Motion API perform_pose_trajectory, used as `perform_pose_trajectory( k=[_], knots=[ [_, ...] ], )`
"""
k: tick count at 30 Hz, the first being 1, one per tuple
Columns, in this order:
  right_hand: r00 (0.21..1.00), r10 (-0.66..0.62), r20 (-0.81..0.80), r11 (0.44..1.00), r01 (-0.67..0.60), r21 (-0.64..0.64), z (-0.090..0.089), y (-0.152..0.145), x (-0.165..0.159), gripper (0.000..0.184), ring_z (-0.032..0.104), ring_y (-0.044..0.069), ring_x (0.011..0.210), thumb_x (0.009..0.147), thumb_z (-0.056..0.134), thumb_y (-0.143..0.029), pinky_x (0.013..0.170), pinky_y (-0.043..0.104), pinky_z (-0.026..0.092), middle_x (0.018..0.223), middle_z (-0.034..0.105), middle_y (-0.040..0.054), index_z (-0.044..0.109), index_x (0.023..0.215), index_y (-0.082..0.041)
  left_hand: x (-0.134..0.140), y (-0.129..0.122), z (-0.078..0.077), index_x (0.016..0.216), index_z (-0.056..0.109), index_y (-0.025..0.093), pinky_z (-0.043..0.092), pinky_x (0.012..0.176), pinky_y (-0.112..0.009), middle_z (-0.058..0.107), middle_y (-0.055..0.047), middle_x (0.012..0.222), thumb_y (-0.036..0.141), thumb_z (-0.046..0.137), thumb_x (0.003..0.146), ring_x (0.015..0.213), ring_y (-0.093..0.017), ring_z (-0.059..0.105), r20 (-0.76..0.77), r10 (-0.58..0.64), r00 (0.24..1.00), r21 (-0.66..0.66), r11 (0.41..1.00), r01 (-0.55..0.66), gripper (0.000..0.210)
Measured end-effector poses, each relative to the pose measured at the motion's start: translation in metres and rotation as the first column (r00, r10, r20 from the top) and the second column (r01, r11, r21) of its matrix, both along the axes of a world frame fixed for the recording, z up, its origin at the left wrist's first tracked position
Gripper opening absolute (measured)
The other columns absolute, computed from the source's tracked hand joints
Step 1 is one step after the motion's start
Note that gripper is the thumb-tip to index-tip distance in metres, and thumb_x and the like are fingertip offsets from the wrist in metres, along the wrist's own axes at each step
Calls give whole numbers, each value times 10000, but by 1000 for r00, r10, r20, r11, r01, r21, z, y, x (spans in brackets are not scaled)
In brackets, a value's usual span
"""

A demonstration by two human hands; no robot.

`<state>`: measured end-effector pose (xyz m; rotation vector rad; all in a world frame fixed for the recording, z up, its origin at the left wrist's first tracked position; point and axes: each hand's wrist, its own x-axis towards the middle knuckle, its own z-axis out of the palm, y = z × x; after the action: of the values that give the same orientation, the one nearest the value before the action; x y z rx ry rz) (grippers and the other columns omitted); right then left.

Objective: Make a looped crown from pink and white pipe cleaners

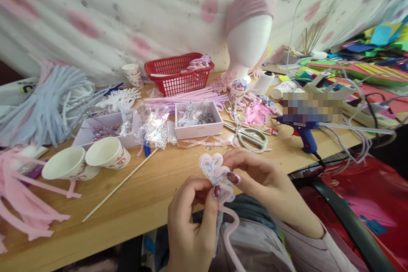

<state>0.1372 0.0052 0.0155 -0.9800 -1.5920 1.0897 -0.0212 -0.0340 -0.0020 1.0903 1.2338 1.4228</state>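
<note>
Between my two hands, just past the table's front edge, is a looped flower (211, 166) of fuzzy pink and pale-blue pipe cleaner. My left hand (194, 216) pinches its base with thumb and forefinger. The thumb and forefinger of my right hand (255, 174) close on a pink loop at its right side. A long pink pipe cleaner tail (231, 231) curls down from the flower over my lap. Behind it runs a pale-blue strand, partly hidden by my left hand.
A thin wooden stick (119, 186) and paper cups (107, 153) lie to the left. Scissors (253, 139), a box of trinkets (199, 129) and a red basket (178, 76) stand beyond my hands. At right sits a blue glue gun (306, 136) with cords; a foam head (250, 38) stands behind.
</note>
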Motion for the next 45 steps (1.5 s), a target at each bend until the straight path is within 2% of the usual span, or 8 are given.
perform_pose_trajectory(
  k=[4, 11, 25, 30, 33, 37, 41, 45],
  knots=[
    [980, 74, -186, 976, -110, -188, -3, 2, -10, 125, 687, 148, 943, 904, 731, -327, 827, 229, 543, 977, 745, 33, 774, 948, -218, 0, 0, -3, 751, 695, 219, 470, 589, -203, 666, 6, 693, 237, 703, 865, 627, -143, 612, -55, 18, 998, 52, 999, -15, 116],
    [883, 70, -464, 901, -256, -351, -5, 5, -17, 117, 620, 73, 701, 792, 836, -265, 645, 148, 514, 839, 686, -18, 767, 840, -184, 1, -1, -5, 772, 701, 234, 467, 601, -181, 667, 20, 704, 225, 698, 878, 633, -126, 614, -19, -14, 1000, 65, 998, 16, 107],
    [876, 24, -482, 873, -253, -417, -11, 6, -15, 159, 567, 90, 692, 734, 859, -291, 627, 171, 471, 795, 676, 3, 758, 744, -169, 0, -3, -2, 742, 686, 201, 464, 573, -218, 677, -14, 691, 399, 763, 837, 637, -161, 632, 63, -55, 996, -28, 998, 57, 233],
    [869, 57, -491, 816, -324, -479, -11, 4, -14, 243, 575, 87, 662, 731, 865, -335, 617, 182, 472, 806, 694, 10, 758, 854, -155, 0, -3, 1, 719, 688, 194, 473, 579, -218, 663, -14, 671, 455, 784, 811, 615, -155, 615, 108, -40, 993, -44, 998, 45, 293],
    [868, 74, -491, 830, -327, -453, -12, 4, -12, 339, 630, 111, 738, 717, 880, -403, 665, 191, 499, 844, 720, 15, 759, 934, -172, 0, -2, 3, 709, 680, 195, 477, 582, -220, 651, -8, 661, 497, 813, 769, 605, -146, 600, 198, -61, 978, -101, 992, 82, 335],
    [776, -62, -628, 863, -274, -425, -16, 10, -11, 364, 652, 151, 830, 773, 809, -528, 716, 238, 546, 904, 700, 34, 743, 864, -182, 1, -1, 0, 727, 686, 196, 458, 577, -217, 637, -1, 658, 513, 818, 760, 600, -128, 570, 301, -110, 947, -146, 976, 160, 345],
    [649, -281, -707, 808, -237, -539, -21, 22, -6, 258, 571, 98, 701, 747, 853, -330, 643, 207, 535, 835, 602, -13, 642, 794, -188, 2, 1, -5, 730, 679, 193, 447, 562, -220, 635, -5, 662, 506, 798, 786, 600, -129, 565, 310, -116, 943, -134, 977, 165, 339],
    [572, -271, -774, 844, -246, -477, -25, 30, 2, 326, 426, 96, 563, 790, 790, -279, 565, 233, 516, 681, 407, -56, 481, 701, -219, 1, 7, -11, 730, 667, 189, 413, 502, -206, 600, 14, 618, 520, 778, 797, 538, -115, 519, 230, -79, 970, -138, 984, 113, 356]
  ],
)
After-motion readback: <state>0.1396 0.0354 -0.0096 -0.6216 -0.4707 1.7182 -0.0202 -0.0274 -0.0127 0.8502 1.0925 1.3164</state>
